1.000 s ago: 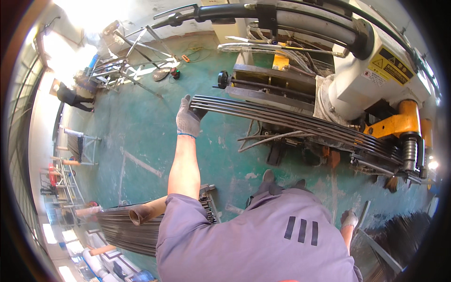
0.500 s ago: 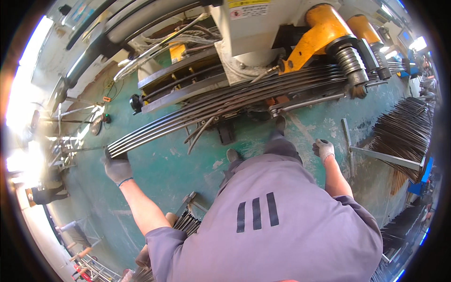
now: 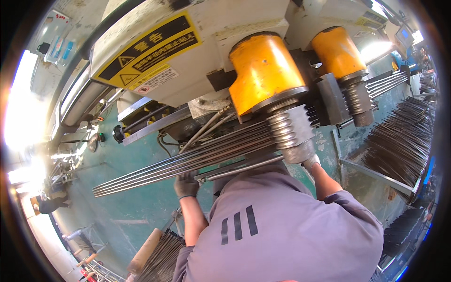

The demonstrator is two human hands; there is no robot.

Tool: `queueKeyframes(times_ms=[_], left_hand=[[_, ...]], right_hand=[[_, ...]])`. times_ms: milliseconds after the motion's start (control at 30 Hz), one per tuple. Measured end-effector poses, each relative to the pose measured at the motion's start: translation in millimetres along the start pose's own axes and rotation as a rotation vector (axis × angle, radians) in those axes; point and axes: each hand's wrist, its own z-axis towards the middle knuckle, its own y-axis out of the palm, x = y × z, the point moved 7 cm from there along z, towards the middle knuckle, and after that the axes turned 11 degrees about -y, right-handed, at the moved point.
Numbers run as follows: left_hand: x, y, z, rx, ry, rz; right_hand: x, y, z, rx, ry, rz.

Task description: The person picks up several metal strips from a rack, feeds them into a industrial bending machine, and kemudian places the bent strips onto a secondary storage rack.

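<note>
Several long, thin metal rods (image 3: 188, 157) lie side by side across the machine, their bright ends spread out at the left. My left hand (image 3: 186, 185), in a grey glove, is just below the near edge of the rods, close to the end of a round metal bar (image 3: 244, 167). Its fingertips are dark and blurred, so their grip is unclear. My right hand (image 3: 311, 162), in a pale glove, is at the lower end of a threaded metal spindle (image 3: 292, 134) below an orange housing (image 3: 266, 70). The spindle hides most of its fingers.
A second orange housing (image 3: 338, 51) with its spindle stands to the right. Dark rods (image 3: 399, 143) fill a metal rack on the right. Another rod bundle (image 3: 161, 256) lies at lower left beside a cardboard tube (image 3: 146, 249). A yellow-and-black warning label (image 3: 148, 51) marks the machine.
My left hand has left the rods' far-left ends and moved right, toward their middle. The right hand has gone forward to the spindle. My view is now closer to the machine.
</note>
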Motion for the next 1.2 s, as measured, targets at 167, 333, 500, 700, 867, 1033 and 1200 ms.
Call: queueKeyframes(times_ms=[167, 333, 500, 700, 867, 1033, 1200], left_hand=[[118, -62, 20, 0.044, 0.251, -0.042], [73, -74, 42, -0.067, 0.174, -0.478], [60, -95, 53, -0.398, -0.343, -1.598], [62, -69, 40, -0.621, -0.232, -2.157], [64, -123, 39, -0.487, -0.366, -2.322], [34, -165, 35, -0.202, -0.496, -2.363], [37, -199, 39, -0.014, -0.271, -2.528]], right_hand=[[-39, -12, 29, 0.054, 0.018, 0.155], [-59, -30, -37, 0.207, 0.111, 0.210], [-2, -12, -117, 0.304, 0.222, 0.232], [36, 11, -172, 0.400, 0.311, 0.418], [39, -11, -152, 0.440, 0.222, 0.394], [-4, -85, -99, 0.588, 0.031, 0.476], [-56, -211, -73, 0.840, -0.206, 0.654]])
